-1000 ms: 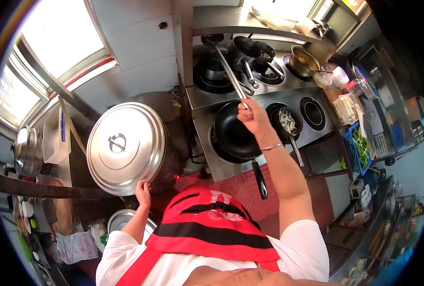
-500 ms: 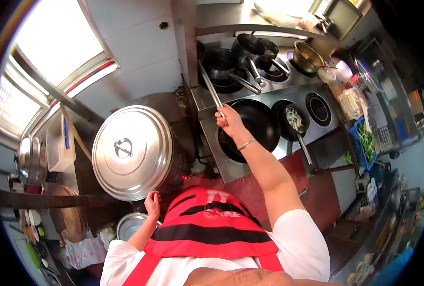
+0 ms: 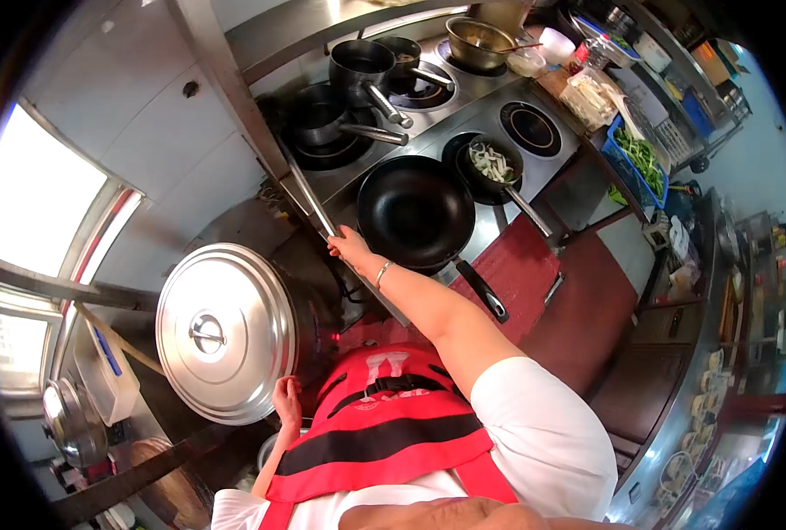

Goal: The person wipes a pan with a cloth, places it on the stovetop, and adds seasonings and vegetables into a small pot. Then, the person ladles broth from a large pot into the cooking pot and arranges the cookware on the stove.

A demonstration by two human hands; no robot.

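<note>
My right hand (image 3: pixel 351 247) is closed round the end of a long metal handle (image 3: pixel 309 193) at the left edge of the stove. The handle's far end runs up behind the metal post, where its head cannot be made out. Just right of this hand sits a black wok (image 3: pixel 417 212), bare inside, its handle toward me. Beside the wok, a small pan (image 3: pixel 495 163) holds pale sliced pieces. My left hand (image 3: pixel 287 402) hangs with curled fingers near the rim of a large lidded steel pot (image 3: pixel 225 331); I see nothing in it.
Several dark saucepans (image 3: pixel 362 66) stand on the back burners with a brass-coloured bowl (image 3: pixel 479 44). To the right, a blue basket (image 3: pixel 638 163) holds green vegetables. A metal post (image 3: pixel 234 88) rises left of the stove. A clear plastic bin (image 3: pixel 106 371) stands at left.
The view has turned, shifting the stove left. My right hand has drawn back from over the wok to the stove's left edge, bringing the long handle along. The wok's handle now shows.
</note>
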